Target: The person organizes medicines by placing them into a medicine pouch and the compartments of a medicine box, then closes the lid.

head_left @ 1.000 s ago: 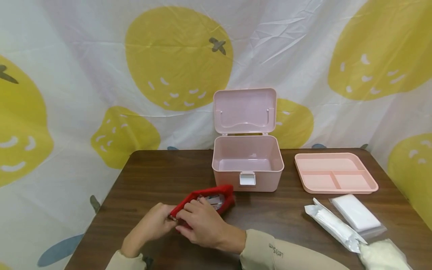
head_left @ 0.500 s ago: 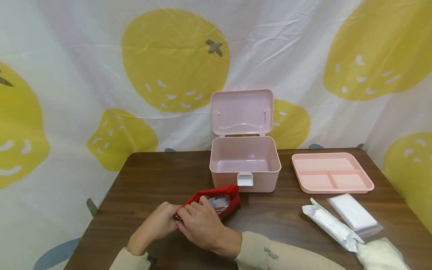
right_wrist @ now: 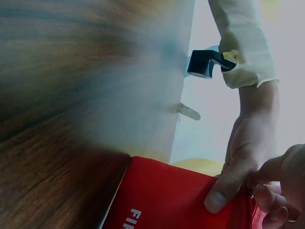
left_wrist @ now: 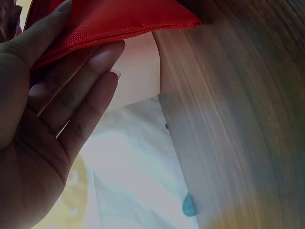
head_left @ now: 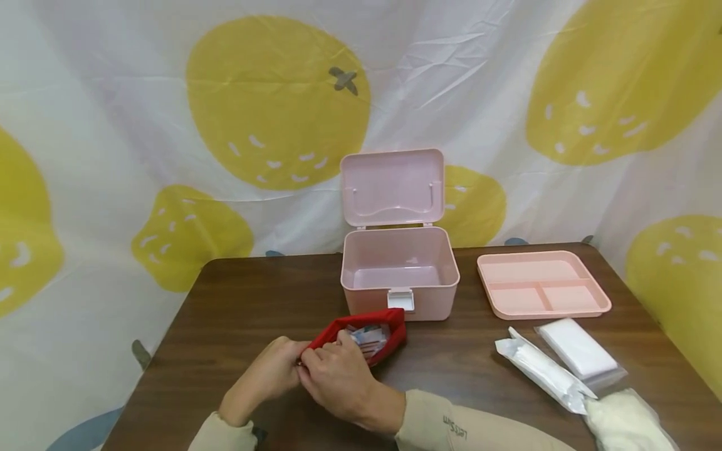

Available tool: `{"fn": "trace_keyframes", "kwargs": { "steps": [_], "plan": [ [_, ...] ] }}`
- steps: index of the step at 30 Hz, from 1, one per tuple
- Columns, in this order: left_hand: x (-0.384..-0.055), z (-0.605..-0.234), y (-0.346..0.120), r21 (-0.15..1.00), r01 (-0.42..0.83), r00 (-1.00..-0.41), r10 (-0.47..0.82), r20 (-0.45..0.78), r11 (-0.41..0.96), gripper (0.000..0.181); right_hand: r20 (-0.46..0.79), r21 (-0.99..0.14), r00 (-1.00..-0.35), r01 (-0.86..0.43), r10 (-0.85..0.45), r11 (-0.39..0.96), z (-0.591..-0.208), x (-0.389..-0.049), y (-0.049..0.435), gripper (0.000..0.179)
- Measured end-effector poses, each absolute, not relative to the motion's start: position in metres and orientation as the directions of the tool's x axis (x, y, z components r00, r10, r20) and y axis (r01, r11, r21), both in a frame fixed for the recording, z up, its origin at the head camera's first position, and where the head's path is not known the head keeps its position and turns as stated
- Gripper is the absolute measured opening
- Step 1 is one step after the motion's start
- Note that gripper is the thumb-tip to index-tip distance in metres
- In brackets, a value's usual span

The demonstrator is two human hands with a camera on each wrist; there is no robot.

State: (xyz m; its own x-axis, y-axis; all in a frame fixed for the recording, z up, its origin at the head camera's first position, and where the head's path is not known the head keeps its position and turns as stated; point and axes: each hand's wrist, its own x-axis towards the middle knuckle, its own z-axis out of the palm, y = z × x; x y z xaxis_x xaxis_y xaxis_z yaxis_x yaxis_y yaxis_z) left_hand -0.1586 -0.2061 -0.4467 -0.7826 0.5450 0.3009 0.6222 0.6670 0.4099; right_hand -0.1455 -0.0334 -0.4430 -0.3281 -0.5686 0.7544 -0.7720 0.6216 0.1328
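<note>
A red zip pouch [head_left: 398, 327], its mouth gaping, is held over the table in front of the pink box. Small printed packets [head_left: 369, 338] show inside it. My left hand [head_left: 276, 366] grips the pouch's left end, thumb on one side and fingers on the other, as the left wrist view shows of the same hand [left_wrist: 52, 109]. Close against it, my right hand [head_left: 341, 379] pinches the rim near the zip end. In the right wrist view, white letters [right_wrist: 131, 219] "FIR" can be read on the pouch [right_wrist: 171, 195]; the rest is cut off.
Behind the pouch stands the pink box [head_left: 400, 269] with its lid [head_left: 393, 188] up. To its right lies a pink divided tray [head_left: 513, 287]. Nearer on the right are a white wrapped roll [head_left: 541, 369], a white packet [head_left: 578, 347] and a cream bagged bundle [head_left: 628, 419].
Both hands and the pouch have shifted right relative to the box. The pouch's mouth gapes wider, and more of the packets inside shows. The head view has turned slightly right.
</note>
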Motion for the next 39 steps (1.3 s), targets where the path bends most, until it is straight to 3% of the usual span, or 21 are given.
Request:
{"fn": "trace_keyframes", "kwargs": {
  "steps": [5, 11, 17, 20, 24, 30, 39],
  "plan": [
    [-0.162, -0.447, -0.203, 0.428, 0.630, -0.775, 0.557, 0.298, 0.647, 0.028, 0.762, 0.111, -0.331, -0.780, -0.556, 0.616, -0.442, -0.148, -0.030, 0.021],
    [-0.164, -0.445, -0.201, 0.461, 0.626, -0.774, 0.573, 0.269, 0.629, 0.025, 0.688, 0.054, -0.398, -0.806, -0.607, 0.589, -0.437, -0.148, -0.018, 0.021],
    [-0.165, -0.443, -0.200, 0.517, 0.566, -0.805, 0.565, 0.180, 0.642, 0.010, 0.500, 0.176, -0.461, -0.775, -0.733, 0.607, -0.430, -0.142, -0.004, 0.019],
    [-0.165, -0.442, -0.200, 0.528, 0.553, -0.813, 0.557, 0.170, 0.645, 0.015, 0.454, 0.209, -0.489, -0.754, -0.745, 0.623, -0.429, -0.138, -0.003, 0.017],
    [-0.163, -0.441, -0.199, 0.540, 0.557, -0.813, 0.547, 0.199, 0.631, 0.029, 0.436, 0.191, -0.526, -0.739, -0.731, 0.646, -0.430, -0.135, -0.002, 0.017],
    [-0.162, -0.440, -0.199, 0.559, 0.566, -0.802, 0.561, 0.204, 0.606, 0.006, 0.468, 0.136, -0.530, -0.748, -0.707, 0.650, -0.435, -0.138, 0.001, 0.015],
    [-0.158, -0.437, -0.196, 0.541, 0.582, -0.792, 0.575, 0.205, 0.607, 0.005, 0.495, 0.077, -0.516, -0.775, -0.699, 0.627, -0.439, -0.144, 0.009, 0.026]
  ]
}}
